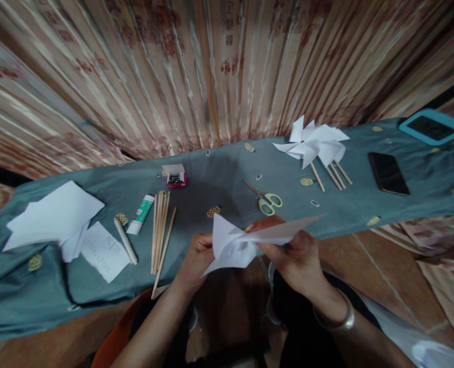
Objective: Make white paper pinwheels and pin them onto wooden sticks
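Note:
Between my two hands is a white paper pinwheel (234, 245), held over the table's front edge with its blades curled toward the middle. My left hand (199, 258) pinches its left side, thumb and fingers pressed on the paper. On the other side, my right hand (293, 253) grips the paper near the centre, and one blade sticks out to the right above it. The right fingertips are partly hidden behind the paper. Just beyond my hands lie scissors (268, 203) with pale green handles. Several wooden sticks (160, 230) rest left of my left hand.
Finished pinwheels on sticks (314, 143) lie at the back right, near a black phone (388, 173) and a blue-framed tablet (433, 127). Leftward are a red box of pins (176, 176), a glue tube (141, 214), a white pen (126, 241) and paper sheets (58, 214). A curtain (196, 71) hangs behind.

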`<state>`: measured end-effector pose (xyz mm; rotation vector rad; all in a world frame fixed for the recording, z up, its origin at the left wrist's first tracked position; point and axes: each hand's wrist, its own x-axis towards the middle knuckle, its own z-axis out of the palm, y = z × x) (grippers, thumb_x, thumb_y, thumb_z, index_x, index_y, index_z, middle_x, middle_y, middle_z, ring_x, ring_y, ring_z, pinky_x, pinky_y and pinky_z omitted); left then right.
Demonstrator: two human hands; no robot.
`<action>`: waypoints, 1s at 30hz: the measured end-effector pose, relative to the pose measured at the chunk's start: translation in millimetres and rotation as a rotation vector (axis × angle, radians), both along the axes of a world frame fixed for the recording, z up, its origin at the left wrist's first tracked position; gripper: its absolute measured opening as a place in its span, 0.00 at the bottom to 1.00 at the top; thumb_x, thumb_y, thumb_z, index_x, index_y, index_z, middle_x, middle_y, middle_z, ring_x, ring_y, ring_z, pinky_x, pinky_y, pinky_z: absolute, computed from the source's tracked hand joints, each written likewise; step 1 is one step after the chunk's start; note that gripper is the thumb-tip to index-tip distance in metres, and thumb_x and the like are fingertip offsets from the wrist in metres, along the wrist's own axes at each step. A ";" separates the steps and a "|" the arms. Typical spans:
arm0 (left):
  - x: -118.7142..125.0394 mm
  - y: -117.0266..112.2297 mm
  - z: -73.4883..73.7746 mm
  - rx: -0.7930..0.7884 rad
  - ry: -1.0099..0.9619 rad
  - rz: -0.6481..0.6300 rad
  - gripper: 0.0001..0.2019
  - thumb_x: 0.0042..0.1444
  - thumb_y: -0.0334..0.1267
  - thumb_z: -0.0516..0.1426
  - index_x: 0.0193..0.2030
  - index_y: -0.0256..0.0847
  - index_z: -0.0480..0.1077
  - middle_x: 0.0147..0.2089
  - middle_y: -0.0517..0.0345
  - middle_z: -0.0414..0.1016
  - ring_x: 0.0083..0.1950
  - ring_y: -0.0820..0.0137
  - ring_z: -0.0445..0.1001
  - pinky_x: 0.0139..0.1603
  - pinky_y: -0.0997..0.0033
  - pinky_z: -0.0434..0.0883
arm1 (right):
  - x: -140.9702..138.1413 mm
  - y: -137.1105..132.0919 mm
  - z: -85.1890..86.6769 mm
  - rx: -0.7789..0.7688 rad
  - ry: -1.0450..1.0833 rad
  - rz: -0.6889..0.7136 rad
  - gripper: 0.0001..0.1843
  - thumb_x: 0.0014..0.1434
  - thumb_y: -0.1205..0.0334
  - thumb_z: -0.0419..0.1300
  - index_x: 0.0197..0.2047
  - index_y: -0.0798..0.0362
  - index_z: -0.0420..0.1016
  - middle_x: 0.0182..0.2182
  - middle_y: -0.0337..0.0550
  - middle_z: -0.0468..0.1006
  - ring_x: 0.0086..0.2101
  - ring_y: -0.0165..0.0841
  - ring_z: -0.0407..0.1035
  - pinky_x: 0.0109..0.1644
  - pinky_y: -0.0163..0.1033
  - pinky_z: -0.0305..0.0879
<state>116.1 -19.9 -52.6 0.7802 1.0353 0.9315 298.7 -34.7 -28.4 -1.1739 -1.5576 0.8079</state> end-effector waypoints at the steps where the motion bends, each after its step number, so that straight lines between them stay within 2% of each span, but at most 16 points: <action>1: -1.1 0.5 -2.9 0.024 0.013 -0.001 0.13 0.35 0.45 0.71 0.25 0.38 0.79 0.24 0.57 0.78 0.30 0.66 0.75 0.28 0.73 0.69 | -0.6 0.8 -1.4 -0.042 0.033 -0.001 0.05 0.59 0.63 0.62 0.37 0.49 0.80 0.35 0.41 0.83 0.34 0.34 0.77 0.37 0.38 0.73; 5: -4.8 1.1 -11.8 0.096 0.032 -0.014 0.12 0.40 0.45 0.70 0.27 0.37 0.80 0.26 0.57 0.77 0.28 0.71 0.72 0.29 0.75 0.67 | -2.8 5.2 -6.6 -0.158 0.109 -0.063 0.04 0.55 0.60 0.66 0.34 0.50 0.82 0.25 0.38 0.81 0.24 0.30 0.72 0.26 0.33 0.68; 8: -5.8 1.4 -12.0 0.116 0.043 -0.071 0.12 0.42 0.45 0.69 0.27 0.37 0.81 0.29 0.55 0.77 0.28 0.72 0.70 0.30 0.75 0.65 | -4.3 8.4 -8.6 -0.192 0.134 -0.107 0.05 0.52 0.59 0.67 0.31 0.51 0.82 0.22 0.36 0.79 0.22 0.29 0.68 0.24 0.32 0.65; 12: -5.6 1.3 -6.9 0.126 0.050 -0.082 0.11 0.45 0.45 0.68 0.29 0.38 0.82 0.30 0.56 0.76 0.28 0.73 0.68 0.28 0.76 0.63 | -5.6 10.9 -8.3 -0.215 0.153 -0.103 0.06 0.51 0.58 0.67 0.31 0.51 0.82 0.22 0.37 0.79 0.22 0.29 0.68 0.24 0.32 0.65; 16: -6.9 0.7 4.2 0.167 0.111 -0.094 0.12 0.47 0.47 0.66 0.29 0.39 0.82 0.29 0.54 0.76 0.28 0.72 0.68 0.26 0.76 0.61 | -4.9 10.6 -8.8 -0.232 0.161 -0.080 0.07 0.51 0.57 0.68 0.32 0.50 0.82 0.24 0.38 0.80 0.24 0.30 0.70 0.26 0.34 0.68; 22: -13.5 -2.3 22.9 0.348 0.262 -0.115 0.08 0.52 0.42 0.64 0.34 0.41 0.83 0.29 0.51 0.77 0.30 0.70 0.72 0.29 0.76 0.66 | -1.6 7.2 -9.9 -0.125 0.207 -0.030 0.06 0.51 0.58 0.67 0.29 0.50 0.81 0.28 0.41 0.83 0.29 0.36 0.75 0.33 0.38 0.73; 25: -17.8 -3.7 26.6 0.441 0.284 -0.135 0.07 0.54 0.39 0.63 0.35 0.42 0.83 0.30 0.51 0.78 0.30 0.70 0.74 0.30 0.75 0.68 | -0.9 5.6 -7.2 -0.101 0.177 -0.038 0.03 0.49 0.60 0.67 0.30 0.49 0.81 0.30 0.41 0.83 0.30 0.37 0.76 0.35 0.40 0.75; 30: -23.4 -5.2 26.5 0.510 0.300 -0.130 0.06 0.55 0.37 0.63 0.36 0.43 0.83 0.31 0.51 0.80 0.32 0.69 0.76 0.32 0.75 0.69 | -4.5 4.0 -4.9 -0.049 0.181 -0.017 0.07 0.49 0.67 0.66 0.32 0.47 0.81 0.31 0.39 0.83 0.32 0.36 0.77 0.37 0.40 0.76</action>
